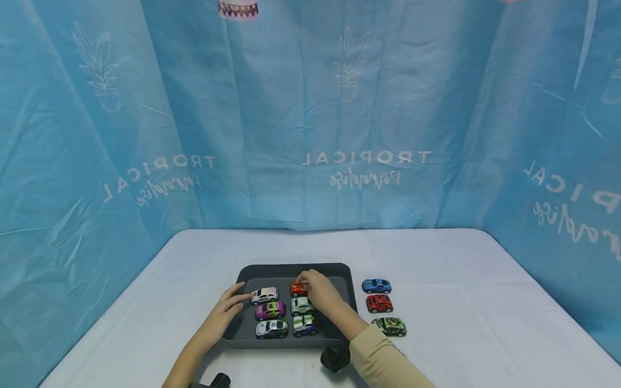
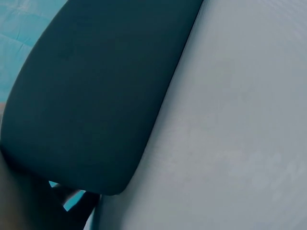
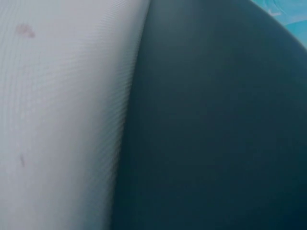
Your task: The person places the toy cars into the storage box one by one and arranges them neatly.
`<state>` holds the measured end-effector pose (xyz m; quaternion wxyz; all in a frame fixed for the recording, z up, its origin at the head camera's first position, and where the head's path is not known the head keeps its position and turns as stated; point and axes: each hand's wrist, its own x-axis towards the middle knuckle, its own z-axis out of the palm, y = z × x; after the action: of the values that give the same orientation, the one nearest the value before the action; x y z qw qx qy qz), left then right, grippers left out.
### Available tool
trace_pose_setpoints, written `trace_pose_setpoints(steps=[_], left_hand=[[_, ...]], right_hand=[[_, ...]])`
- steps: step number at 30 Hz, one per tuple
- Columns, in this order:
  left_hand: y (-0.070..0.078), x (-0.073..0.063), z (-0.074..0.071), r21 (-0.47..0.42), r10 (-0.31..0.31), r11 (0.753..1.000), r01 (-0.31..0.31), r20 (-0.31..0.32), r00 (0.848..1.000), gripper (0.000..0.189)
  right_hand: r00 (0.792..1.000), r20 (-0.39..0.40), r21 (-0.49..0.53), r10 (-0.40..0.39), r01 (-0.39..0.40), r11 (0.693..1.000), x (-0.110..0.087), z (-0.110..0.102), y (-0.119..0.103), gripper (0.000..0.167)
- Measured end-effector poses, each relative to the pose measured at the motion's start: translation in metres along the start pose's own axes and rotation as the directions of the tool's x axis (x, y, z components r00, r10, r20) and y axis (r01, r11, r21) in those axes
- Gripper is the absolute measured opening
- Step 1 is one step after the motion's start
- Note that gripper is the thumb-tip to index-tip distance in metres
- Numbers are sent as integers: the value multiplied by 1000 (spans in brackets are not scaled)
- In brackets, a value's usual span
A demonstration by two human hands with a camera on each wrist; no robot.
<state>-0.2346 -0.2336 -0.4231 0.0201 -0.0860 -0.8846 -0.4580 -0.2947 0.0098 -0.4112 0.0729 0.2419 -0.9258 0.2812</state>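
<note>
A dark grey tray [image 1: 271,272] on the white table holds several toy cars in two columns. My right hand [image 1: 322,293] reaches over its right side, pinching a red-orange toy car [image 1: 297,290] at the back of the right column. In front of that car stand a pale green car [image 1: 301,306] and a white, green and blue car [image 1: 305,325]. My left hand [image 1: 220,318] lies over the left rim, fingers loosely extended, one fingertip right at a white and pink car [image 1: 264,295]. A purple and yellow car [image 1: 270,310] and a white and black car [image 1: 271,329] complete the left column.
Right of the tray, a blue car [image 1: 376,286], a red car [image 1: 379,303] and a camouflage car [image 1: 390,326] form a column on the table. The tray's outer wall [image 2: 96,96] fills much of both wrist views. Blue curtains [image 1: 301,118] hang around the table.
</note>
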Motion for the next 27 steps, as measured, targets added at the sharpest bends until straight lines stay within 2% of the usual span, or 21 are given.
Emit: trace_pose_setpoints(steps=[3,9,16,22,27], left_hand=[[2,0,-1,77,1,997,-2,7,1000,35],[5,1,-2,220,-13,975,10,14,1000,37],[5,1,-3,251,-27,968,22,17,999,38],[7,-1,-1,280,-69,958,68,-8,998,37],[9,-1,-2,322,-60,945,58,-3,998,36]], right_hand=[[1000,7,4,19,-19,1000,0,0,0,19],[999,12,5,45,-45,999,1,0,-2,21],[1000,-5,21,31,-31,999,0,0,-3,28],[998,-10,24,55,-55,998,-2,2,-3,31],[998,-12,53,64,-63,997,-3,1,-3,37]])
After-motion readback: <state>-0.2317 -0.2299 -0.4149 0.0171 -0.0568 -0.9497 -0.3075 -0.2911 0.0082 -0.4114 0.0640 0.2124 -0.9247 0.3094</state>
